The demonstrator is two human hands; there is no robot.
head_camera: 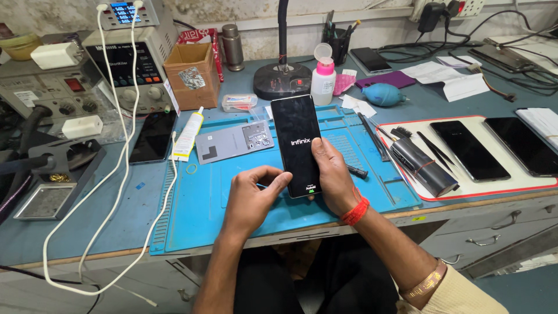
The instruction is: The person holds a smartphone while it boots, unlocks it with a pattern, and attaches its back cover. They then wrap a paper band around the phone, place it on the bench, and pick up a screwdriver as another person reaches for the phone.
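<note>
Black phone (pixel 297 139): clasped in right hand (pixel 334 174), screen lit with start-up logo.
Left hand (pixel 253 195): fingertips pinched its lower edge.
Back cover (pixel 232 141): off, on blue mat (pixel 197 215).
Left: refitting.

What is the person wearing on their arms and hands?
The right hand has a red thread band at the wrist and a gold-coloured bangle further up, near a cream sleeve. The left hand wears nothing, and that forearm is bare.

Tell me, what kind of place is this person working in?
Most likely a phone repair bench. The right hand holds a smartphone over a blue work mat, with the left hand beside it. More phones lie on a white tray, and bench power units stand behind.
</note>
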